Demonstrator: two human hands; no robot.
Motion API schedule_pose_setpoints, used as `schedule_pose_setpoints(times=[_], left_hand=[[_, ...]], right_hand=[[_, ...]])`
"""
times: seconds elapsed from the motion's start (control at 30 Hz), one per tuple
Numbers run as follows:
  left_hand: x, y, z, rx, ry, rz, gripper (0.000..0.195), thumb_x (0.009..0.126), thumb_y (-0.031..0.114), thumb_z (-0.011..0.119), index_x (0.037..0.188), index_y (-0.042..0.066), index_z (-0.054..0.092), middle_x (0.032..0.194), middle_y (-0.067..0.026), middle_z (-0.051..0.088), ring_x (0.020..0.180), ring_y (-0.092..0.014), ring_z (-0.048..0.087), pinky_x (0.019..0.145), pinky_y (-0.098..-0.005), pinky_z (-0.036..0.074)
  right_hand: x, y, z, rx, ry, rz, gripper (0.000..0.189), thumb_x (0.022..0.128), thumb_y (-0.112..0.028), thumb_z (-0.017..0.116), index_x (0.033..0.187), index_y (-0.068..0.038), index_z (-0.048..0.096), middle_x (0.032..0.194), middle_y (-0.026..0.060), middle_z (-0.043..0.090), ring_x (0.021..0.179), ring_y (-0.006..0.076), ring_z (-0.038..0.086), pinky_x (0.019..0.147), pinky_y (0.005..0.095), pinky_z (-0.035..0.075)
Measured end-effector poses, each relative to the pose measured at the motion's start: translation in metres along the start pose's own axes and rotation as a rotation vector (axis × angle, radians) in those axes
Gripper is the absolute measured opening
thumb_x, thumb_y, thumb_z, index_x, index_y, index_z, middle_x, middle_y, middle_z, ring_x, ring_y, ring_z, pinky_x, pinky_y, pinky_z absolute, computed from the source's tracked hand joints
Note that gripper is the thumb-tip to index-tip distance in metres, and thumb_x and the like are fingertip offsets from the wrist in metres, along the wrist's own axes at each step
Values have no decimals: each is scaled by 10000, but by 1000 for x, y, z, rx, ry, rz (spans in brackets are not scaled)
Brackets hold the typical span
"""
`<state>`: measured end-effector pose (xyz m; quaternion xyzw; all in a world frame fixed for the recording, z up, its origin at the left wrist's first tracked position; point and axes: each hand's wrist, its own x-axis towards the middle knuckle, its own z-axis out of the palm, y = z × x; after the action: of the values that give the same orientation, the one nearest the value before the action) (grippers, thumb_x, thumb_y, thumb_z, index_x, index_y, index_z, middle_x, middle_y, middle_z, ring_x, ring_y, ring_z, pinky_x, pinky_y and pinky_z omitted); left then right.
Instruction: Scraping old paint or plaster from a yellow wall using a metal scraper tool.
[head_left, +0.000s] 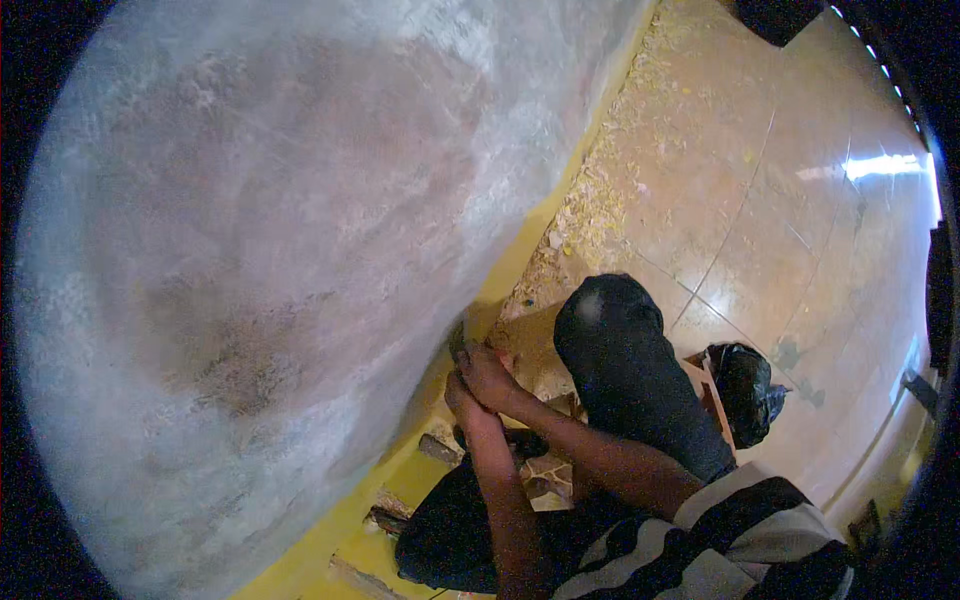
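Both of my hands meet low beside the yellow wooden frame edge or board (517, 259) that runs along a large, mottled grey-white surface (300, 225). My left hand (466, 396) lies against my right hand (487, 375), close to the wrist. Something thin and dark (459, 334) shows at the fingertips, at the foot of the grey surface; its kind and which hand holds it cannot be told. The fingers are mostly hidden and blurred. Pale shavings or flakes (600, 202) lie along the yellow edge, ahead of my hands.
A tiled floor (712, 187) spreads to the right. A tied black plastic bag (742, 394) stands beside a wooden piece (711, 397) near my dark-clothed knee. Several short rough pieces, one a block (440, 448), lie on the yellow area at lower left.
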<state>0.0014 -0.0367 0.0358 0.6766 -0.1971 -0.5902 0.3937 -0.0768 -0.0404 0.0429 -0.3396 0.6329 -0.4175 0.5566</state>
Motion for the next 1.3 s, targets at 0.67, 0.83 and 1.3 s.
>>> schedule_pose_setpoints(times=[0.67,0.83,1.3], left_hand=[[-8,3,39,-111,-122,-49,376,982,340,474,1128,18,599,1063,-122,635,927,-274,615,823,-398,517],[-14,-1,32,-134,-39,-6,265,969,274,522,1018,31,616,972,-88,634,851,-236,608,771,-376,512],[-14,-2,57,-34,26,32,211,937,239,533,901,50,620,857,-68,607,764,-200,577,725,-381,485]], right_hand=[[8,-31,-44,-13,143,1,321,994,-247,442,1037,60,527,972,348,583,952,535,561,828,566,440],[-5,-39,-50,44,44,19,339,1014,-260,414,1049,61,520,968,349,596,942,527,574,815,562,456],[0,-38,-65,38,74,23,310,1010,-237,424,1067,55,509,949,357,593,935,542,567,788,562,439]])
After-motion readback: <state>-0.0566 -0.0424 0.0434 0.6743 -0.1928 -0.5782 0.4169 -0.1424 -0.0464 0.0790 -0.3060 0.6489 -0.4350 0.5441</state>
